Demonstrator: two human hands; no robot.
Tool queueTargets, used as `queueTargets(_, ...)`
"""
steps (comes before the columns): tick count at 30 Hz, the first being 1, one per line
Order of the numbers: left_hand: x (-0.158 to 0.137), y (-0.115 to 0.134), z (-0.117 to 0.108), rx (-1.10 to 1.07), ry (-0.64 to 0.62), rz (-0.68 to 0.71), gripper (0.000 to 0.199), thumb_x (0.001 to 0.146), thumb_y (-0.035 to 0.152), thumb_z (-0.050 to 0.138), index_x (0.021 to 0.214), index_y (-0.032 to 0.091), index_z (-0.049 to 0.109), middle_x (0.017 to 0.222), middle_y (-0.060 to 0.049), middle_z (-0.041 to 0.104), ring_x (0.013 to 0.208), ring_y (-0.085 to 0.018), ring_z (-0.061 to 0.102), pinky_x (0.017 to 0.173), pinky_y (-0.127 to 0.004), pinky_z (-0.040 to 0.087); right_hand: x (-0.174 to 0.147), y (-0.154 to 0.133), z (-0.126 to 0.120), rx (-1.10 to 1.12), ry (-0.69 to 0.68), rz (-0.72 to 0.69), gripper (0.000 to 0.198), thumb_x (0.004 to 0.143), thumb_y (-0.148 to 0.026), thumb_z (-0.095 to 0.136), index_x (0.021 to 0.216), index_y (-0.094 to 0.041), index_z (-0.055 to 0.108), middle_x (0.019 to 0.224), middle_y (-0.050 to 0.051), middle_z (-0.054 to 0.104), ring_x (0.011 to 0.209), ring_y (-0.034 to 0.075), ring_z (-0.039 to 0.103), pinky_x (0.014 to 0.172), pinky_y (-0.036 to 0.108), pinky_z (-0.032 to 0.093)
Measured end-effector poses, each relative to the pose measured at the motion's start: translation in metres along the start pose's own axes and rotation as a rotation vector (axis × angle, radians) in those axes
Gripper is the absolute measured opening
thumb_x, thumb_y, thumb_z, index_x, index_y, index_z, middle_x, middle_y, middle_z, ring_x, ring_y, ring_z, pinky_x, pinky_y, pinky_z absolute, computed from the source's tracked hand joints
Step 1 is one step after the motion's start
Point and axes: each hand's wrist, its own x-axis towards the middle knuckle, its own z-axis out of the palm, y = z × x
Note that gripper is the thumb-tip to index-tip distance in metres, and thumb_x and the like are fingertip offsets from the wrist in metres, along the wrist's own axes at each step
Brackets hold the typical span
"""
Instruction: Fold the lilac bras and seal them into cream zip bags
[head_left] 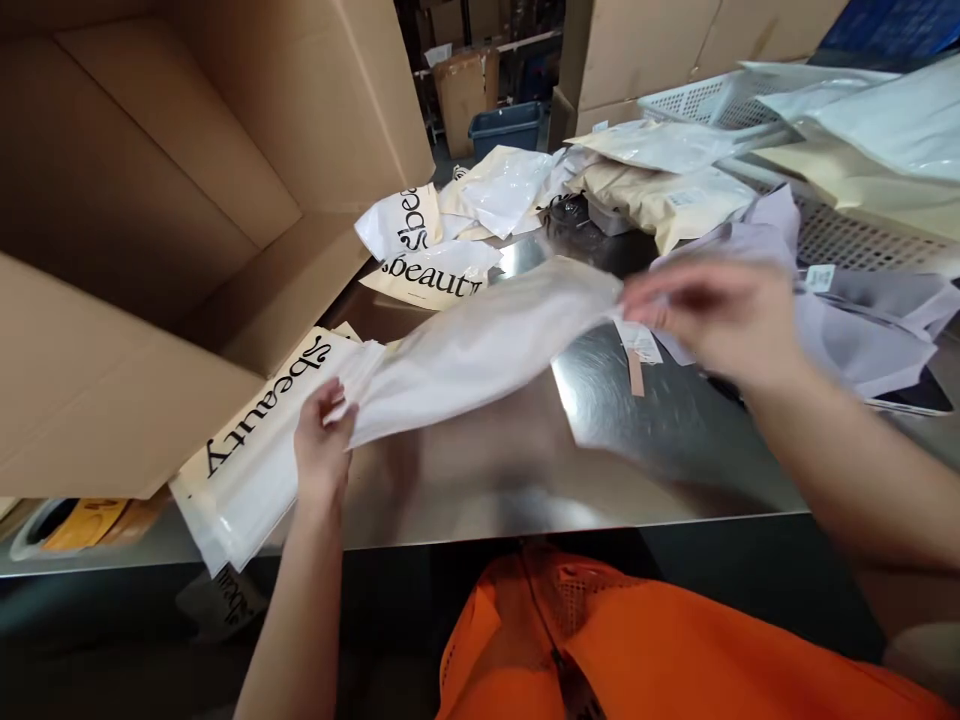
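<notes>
A white plastic bag (480, 350) is stretched between my two hands above the metal table. My left hand (324, 435) is closed on its near left end. At the far right end, the fingers of my right hand (720, 310) pinch the other edge, a little blurred by motion. Under and beside my left hand lies a stack of cream and white bags printed "beauty" (262, 420). Folded lilac fabric (862, 340) with a small label lies just beyond my right hand. A white paper tag (641, 343) rests on the table below that hand.
A large open cardboard box (150, 300) stands at the left. More printed bags (431, 275) and packed parcels (664, 190) lie at the back. White perforated baskets (862, 235) sit at the right. The metal table's front edge (540, 535) runs before my orange garment (637, 640).
</notes>
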Motion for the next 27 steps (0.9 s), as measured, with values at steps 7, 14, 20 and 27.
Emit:
queueTargets(7, -0.186, -0.023, 0.005, -0.144, -0.315, -0.531, 0.041, 0.076, 0.053, 0.069, 0.065, 0.018, 0.051, 0.051, 0.006, 0.042, 0.044, -0.007, 0.039, 0.043, -0.019, 0.031, -0.173, -0.023, 0.069, 0.031, -0.236, -0.098, 0.023, 0.102, -0.019, 0.045, 0.104, -0.017, 0.068, 0.103, 0.01, 0.072, 0.101, 0.017, 0.069, 0.09, 0.027, 0.058)
queueTargets(14, -0.236, 0.004, 0.1, -0.551, -1.027, -0.984, 0.062, 0.062, 0.075, 0.07, 0.055, 0.016, 0.054, 0.038, 0.003, 0.044, 0.026, -0.006, 0.032, 0.029, -0.02, 0.016, -0.202, -0.062, 0.085, 0.097, -0.11, -0.068, 0.012, 0.099, -0.021, 0.054, 0.092, -0.018, 0.064, 0.093, 0.008, 0.07, 0.094, 0.016, 0.07, 0.084, 0.023, 0.059)
queueTargets(20, -0.248, 0.005, 0.118, -0.523, -0.987, -1.002, 0.05, 0.062, 0.061, 0.073, 0.054, 0.015, 0.057, 0.035, 0.002, 0.045, 0.024, -0.008, 0.033, 0.028, -0.021, 0.019, -0.226, -0.067, 0.07, 0.045, -0.067, -0.021, 0.002, 0.094, -0.018, 0.06, 0.094, -0.017, 0.062, 0.094, 0.008, 0.072, 0.099, 0.019, 0.07, 0.095, 0.034, 0.058)
queueTargets(27, -0.212, -0.009, 0.065, -0.449, -0.358, -0.927, 0.039, 0.061, 0.045, 0.067, 0.047, 0.02, 0.042, 0.038, 0.007, 0.038, 0.033, -0.005, 0.03, 0.032, -0.017, 0.02, -0.248, -0.055, 0.026, -0.052, -0.131, 0.129, 0.014, 0.099, -0.016, 0.046, 0.092, -0.019, 0.057, 0.101, 0.01, 0.072, 0.105, 0.021, 0.068, 0.091, 0.035, 0.059)
